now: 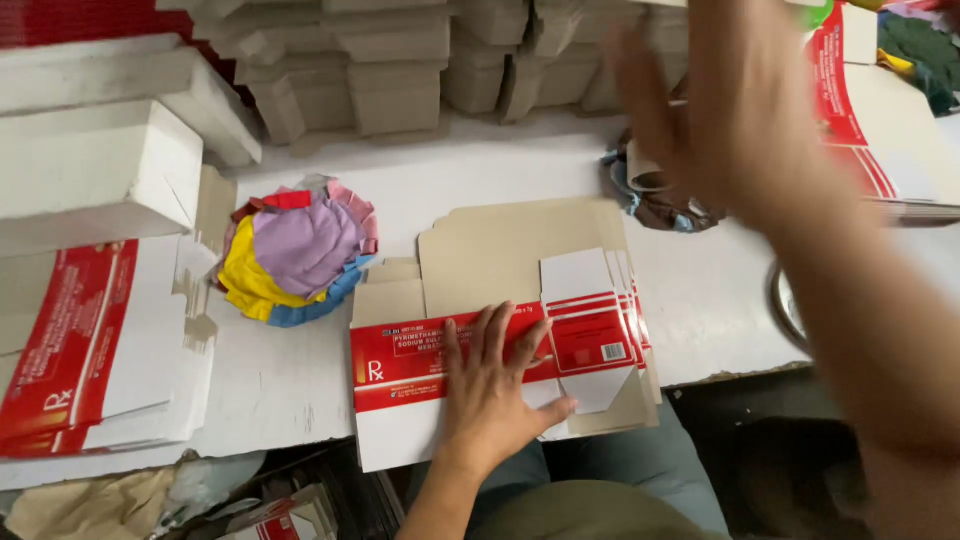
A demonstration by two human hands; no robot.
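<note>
The left hand (497, 385) lies flat on a red-and-white carton blank (420, 360) while the right hand (735, 110) is raised, blurred, above the table (500, 165).

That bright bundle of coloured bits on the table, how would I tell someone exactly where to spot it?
Start at the white table and find the flattened red-and-white carton that the left hand presses flat near the front edge. Look left and a little further back: the round wad of cloth scraps lies there. It is the only many-coloured thing, with lilac, yellow, blue, pink and red patches among plain cardboard.
</note>
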